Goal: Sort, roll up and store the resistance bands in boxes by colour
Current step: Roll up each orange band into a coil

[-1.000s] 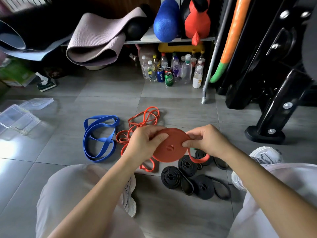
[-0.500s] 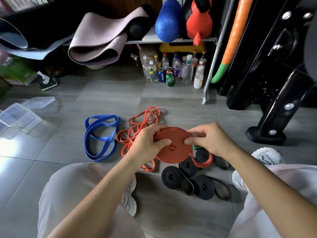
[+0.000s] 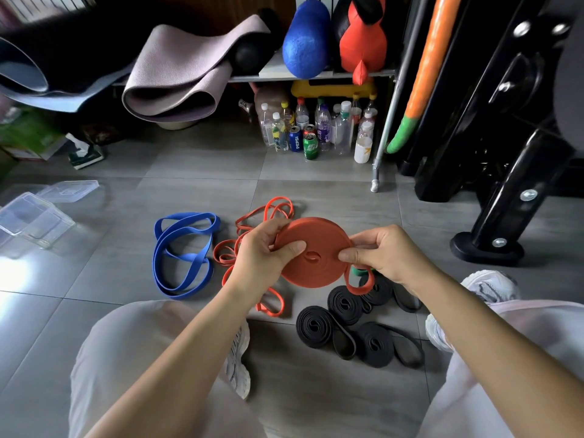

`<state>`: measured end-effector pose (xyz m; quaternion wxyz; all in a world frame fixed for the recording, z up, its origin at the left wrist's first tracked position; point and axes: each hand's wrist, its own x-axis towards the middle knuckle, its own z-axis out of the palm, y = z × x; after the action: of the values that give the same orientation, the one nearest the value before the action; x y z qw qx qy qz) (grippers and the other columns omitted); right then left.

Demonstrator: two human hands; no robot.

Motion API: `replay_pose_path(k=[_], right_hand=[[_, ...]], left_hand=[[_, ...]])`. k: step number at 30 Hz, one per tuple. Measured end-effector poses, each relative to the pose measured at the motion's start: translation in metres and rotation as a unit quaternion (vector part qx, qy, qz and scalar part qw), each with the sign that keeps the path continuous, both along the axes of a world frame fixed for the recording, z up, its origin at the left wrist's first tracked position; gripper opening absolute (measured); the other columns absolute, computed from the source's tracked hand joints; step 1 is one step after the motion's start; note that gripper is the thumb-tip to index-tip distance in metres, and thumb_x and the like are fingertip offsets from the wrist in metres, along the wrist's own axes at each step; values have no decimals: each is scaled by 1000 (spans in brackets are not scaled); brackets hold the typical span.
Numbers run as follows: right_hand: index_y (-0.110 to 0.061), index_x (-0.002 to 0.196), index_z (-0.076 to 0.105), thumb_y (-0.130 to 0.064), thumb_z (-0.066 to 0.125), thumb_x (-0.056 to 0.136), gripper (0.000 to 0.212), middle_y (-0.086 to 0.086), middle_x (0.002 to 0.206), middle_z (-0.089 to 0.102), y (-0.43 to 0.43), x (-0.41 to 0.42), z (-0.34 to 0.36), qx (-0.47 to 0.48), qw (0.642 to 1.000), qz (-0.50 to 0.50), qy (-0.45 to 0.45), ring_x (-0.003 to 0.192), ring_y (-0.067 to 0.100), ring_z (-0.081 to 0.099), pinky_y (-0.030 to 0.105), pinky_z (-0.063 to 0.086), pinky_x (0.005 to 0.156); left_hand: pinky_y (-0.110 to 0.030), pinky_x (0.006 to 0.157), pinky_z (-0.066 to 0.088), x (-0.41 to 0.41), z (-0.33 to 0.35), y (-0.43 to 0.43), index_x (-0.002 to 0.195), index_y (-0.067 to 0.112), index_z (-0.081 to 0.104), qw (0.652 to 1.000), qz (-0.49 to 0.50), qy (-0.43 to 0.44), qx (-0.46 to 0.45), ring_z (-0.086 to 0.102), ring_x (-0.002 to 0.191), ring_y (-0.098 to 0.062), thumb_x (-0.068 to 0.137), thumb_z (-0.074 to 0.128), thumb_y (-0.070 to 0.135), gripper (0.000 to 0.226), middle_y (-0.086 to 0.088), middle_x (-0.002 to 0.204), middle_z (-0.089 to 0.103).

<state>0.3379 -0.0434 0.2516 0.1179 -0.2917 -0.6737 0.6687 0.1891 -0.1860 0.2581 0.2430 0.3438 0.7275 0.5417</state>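
Note:
Both hands hold a tightly rolled orange band (image 3: 316,251) above the floor. My left hand (image 3: 262,257) grips its left edge with the thumb on the flat face. My right hand (image 3: 382,257) pinches its right edge, where a short loose tail hangs down. On the tiles lie a loose blue band (image 3: 181,252), thin loose orange bands (image 3: 252,229) and several rolled black bands (image 3: 354,324). A bit of green band (image 3: 358,272) shows under my right hand. Clear plastic boxes (image 3: 33,219) sit at the far left.
A loose clear lid (image 3: 68,191) lies by the boxes. Bottles and cans (image 3: 316,131) stand under a shelf with rolled mats (image 3: 177,77). A black machine base (image 3: 486,251) stands at the right. My knees and white shoes (image 3: 486,286) frame the bands.
The orange roll has turned a little in my hands and its loose tail has grown shorter. Both hands keep their hold.

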Motion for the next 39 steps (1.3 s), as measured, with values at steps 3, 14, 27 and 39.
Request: replay_pose_path(k=[3, 14, 27, 39], right_hand=[[-7, 89, 69, 3, 73, 72, 20, -9, 61, 69, -1, 0, -2, 0, 1000, 6, -4, 57, 1, 66, 11, 48, 53], [-28, 74, 72, -23, 79, 55, 21, -7, 76, 74, 3, 0, -7, 75, 995, 57, -40, 74, 7, 69, 24, 54, 76], [-17, 81, 66, -11, 70, 77, 9, 8, 74, 72, 12, 3, 3, 37, 999, -10, -13, 70, 18, 66, 27, 52, 72], [-11, 106, 71, -11, 67, 84, 22, -5, 85, 68, 5, 3, -11, 219, 973, -59, -34, 84, 15, 65, 34, 51, 88]], left_hand=[[-31, 74, 52, -1, 1, 0, 93, 31, 61, 1000, -24, -10, -15, 61, 76, -7, 80, 72, 6, 30, 6, 86, 66], [-34, 64, 55, -3, -2, -7, 132, 40, 38, 849, -190, 485, -85, 62, 94, -25, 80, 64, 25, 60, -3, 113, 57], [-8, 85, 38, -12, 10, -5, 115, 61, 38, 962, -126, 218, -103, 50, 100, -8, 81, 67, 10, 68, 7, 112, 54], [-17, 95, 43, -9, 2, -2, 111, 57, 47, 991, -82, 98, -36, 57, 107, -5, 84, 62, -1, 65, 21, 111, 59]])
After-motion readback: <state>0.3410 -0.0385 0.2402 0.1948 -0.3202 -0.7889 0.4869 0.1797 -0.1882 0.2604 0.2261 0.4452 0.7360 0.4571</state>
